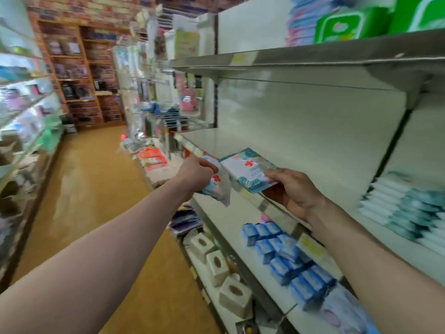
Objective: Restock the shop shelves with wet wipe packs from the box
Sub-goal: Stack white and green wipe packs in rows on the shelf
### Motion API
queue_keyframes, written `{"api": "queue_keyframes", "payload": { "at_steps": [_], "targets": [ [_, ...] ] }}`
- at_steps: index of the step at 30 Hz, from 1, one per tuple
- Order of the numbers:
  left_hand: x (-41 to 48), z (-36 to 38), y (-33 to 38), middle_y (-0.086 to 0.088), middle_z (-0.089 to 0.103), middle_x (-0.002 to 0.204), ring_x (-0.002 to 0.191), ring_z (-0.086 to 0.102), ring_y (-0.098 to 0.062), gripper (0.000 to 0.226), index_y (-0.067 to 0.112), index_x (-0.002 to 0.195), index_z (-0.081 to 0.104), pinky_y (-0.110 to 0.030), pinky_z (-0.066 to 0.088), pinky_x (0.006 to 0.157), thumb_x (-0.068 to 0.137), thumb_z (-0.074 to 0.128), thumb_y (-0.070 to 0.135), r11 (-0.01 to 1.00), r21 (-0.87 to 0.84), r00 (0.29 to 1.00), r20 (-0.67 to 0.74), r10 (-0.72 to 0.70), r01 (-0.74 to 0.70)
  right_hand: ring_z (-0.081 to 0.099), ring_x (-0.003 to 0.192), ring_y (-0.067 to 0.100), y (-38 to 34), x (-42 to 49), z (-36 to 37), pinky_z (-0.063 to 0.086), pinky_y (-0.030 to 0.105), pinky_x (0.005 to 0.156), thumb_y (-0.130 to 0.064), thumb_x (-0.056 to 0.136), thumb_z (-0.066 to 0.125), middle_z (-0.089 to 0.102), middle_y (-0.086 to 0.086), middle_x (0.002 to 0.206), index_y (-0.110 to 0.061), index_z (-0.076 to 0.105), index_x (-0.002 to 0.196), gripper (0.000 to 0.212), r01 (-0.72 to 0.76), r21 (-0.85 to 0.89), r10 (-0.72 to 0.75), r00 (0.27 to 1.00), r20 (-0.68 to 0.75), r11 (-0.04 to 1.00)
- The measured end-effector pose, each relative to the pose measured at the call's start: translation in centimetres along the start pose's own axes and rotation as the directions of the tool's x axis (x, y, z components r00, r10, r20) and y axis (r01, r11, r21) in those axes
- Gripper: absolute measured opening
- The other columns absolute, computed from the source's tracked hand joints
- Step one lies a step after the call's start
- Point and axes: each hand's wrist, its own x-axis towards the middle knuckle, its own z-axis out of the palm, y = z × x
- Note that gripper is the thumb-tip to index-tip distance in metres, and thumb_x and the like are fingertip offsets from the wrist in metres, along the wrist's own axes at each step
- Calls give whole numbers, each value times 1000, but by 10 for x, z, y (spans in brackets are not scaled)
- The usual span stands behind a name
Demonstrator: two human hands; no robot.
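Observation:
My left hand (pixel 196 173) grips a wet wipe pack (pixel 218 186) with a red cross mark, held just off the front edge of the middle shelf (pixel 277 145). To its right, my right hand (pixel 292 189) holds a second wet wipe pack (pixel 249 169), teal and white with the same red cross. That pack lies partly over the shelf's front lip. The white shelf board behind both packs is bare. The box is not in view.
White and teal packs (pixel 409 208) are stacked on the same shelf at the right. Blue small packs (pixel 284 256) fill the shelf below, beige boxes (pixel 216 263) the one under that. Green packs (pixel 349 25) sit on the top shelf. The aisle floor (pixel 96 189) runs to the left.

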Motion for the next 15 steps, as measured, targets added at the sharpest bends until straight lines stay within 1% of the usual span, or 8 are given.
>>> {"api": "queue_keyframes", "payload": {
  "at_steps": [1, 2, 4, 6, 8, 10, 12, 15],
  "targets": [
    [4, 14, 10, -10, 62, 96, 65, 53, -16, 33, 10, 94, 69, -20, 45, 45, 89, 40, -5, 1000, -6, 999, 29, 19, -19, 66, 59, 15, -5, -1, -14, 56, 22, 53, -1, 90, 57, 68, 10, 72, -5, 61, 79, 12, 14, 21, -13, 999, -39, 1000],
    [7, 28, 20, -9, 62, 94, 63, 53, -15, 32, 12, 93, 69, -20, 46, 46, 89, 42, -5, 999, -18, 998, 56, 37, -36, 66, 56, 13, -9, -2, -27, 55, 21, 51, -2, 90, 57, 68, 9, 71, -5, 61, 79, 12, 26, 34, -23, 997, -73, 999],
    [14, 55, 36, -10, 63, 91, 67, 58, -18, 29, 13, 88, 69, -25, 53, 58, 88, 46, -4, 997, -56, 992, 114, 55, -48, 65, 55, 12, -17, -5, -52, 54, 21, 51, -3, 91, 57, 68, 10, 74, -5, 61, 82, 10, 45, 37, -40, 990, -133, 998],
    [20, 81, 50, -12, 64, 94, 77, 61, -24, 27, 13, 84, 68, -31, 54, 68, 89, 48, -4, 995, -79, 984, 166, 66, -53, 65, 57, 12, -23, -9, -74, 55, 21, 53, -3, 91, 57, 69, 9, 74, -5, 61, 84, 9, 61, 28, -54, 980, -192, 998],
    [25, 105, 62, -15, 65, 97, 82, 62, -28, 25, 12, 83, 68, -34, 54, 69, 89, 49, -3, 994, -90, 971, 223, 81, -63, 66, 57, 12, -28, -14, -93, 55, 21, 53, -3, 91, 57, 70, 6, 69, -6, 61, 83, 9, 79, 27, -69, 965, -254, 997],
    [28, 125, 73, -12, 62, 95, 81, 61, -28, 22, 10, 90, 69, -35, 54, 70, 90, 51, -2, 991, -107, 953, 284, 102, -74, 66, 58, 12, -33, -18, -109, 55, 21, 53, -3, 91, 57, 70, 4, 66, -6, 60, 82, 11, 99, 24, -87, 944, -318, 995],
    [32, 141, 83, -7, 60, 90, 75, 60, -23, 21, 8, 95, 69, -32, 54, 65, 92, 50, -1, 987, -132, 925, 356, 131, -89, 66, 61, 14, -38, -21, -121, 55, 22, 53, -3, 91, 57, 70, 6, 69, -7, 60, 81, 12, 117, 13, -103, 919, -380, 993],
    [42, 158, 96, -4, 59, 82, 64, 57, -15, 22, 5, 96, 69, -23, 51, 49, 92, 49, -3, 977, -175, 885, 425, 188, -124, 66, 63, 14, -45, -22, -132, 57, 24, 57, -4, 91, 57, 69, 9, 79, -7, 60, 83, 9, 136, -5, -124, 883, -453, 991]
  ]
}}
